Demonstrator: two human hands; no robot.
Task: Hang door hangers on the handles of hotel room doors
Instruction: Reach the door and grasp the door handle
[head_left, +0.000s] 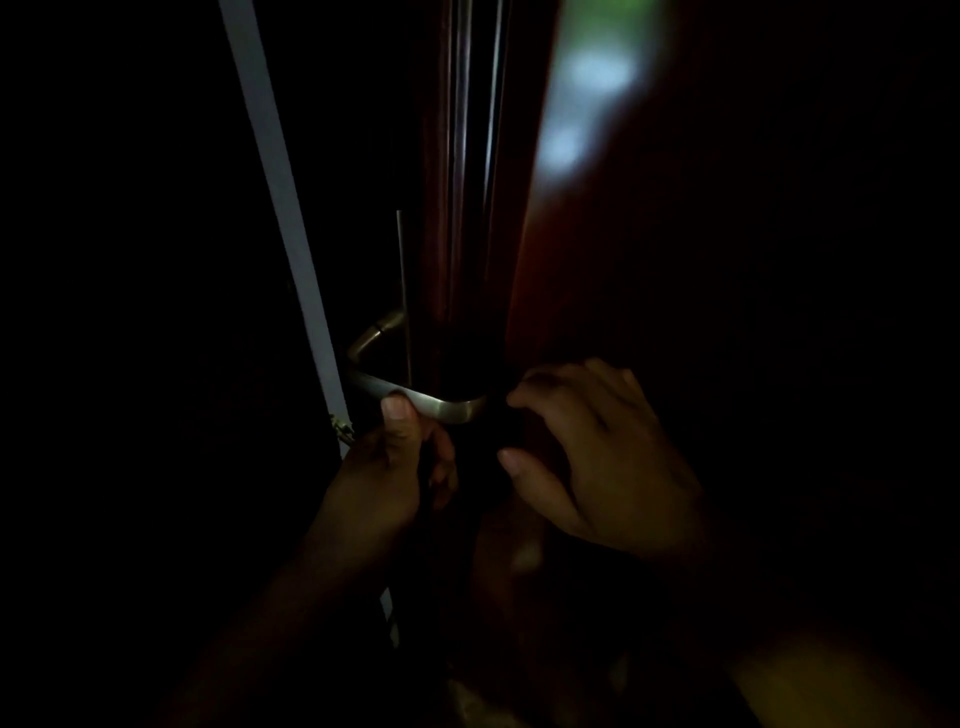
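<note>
Left hand (395, 462) grips a dark flat door hanger (427, 483), barely visible, just below the brushed-metal lever handle (436, 404), whose long axis runs left-right across the red-brown wooden door (540, 291). Right hand (597, 457) curls beside the lever's end; grip indeterminate.

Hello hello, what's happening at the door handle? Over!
Left hand pinching a dark strip, thumb at the door handle. Right hand curled beside it, grip unclear. Too dark to tell more.

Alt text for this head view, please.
In near darkness, the left hand holds its thumb against a metal lever door handle on a reddish door, while the right hand hovers beside it with curled fingers. Any door hanger is too dark to make out.
</note>
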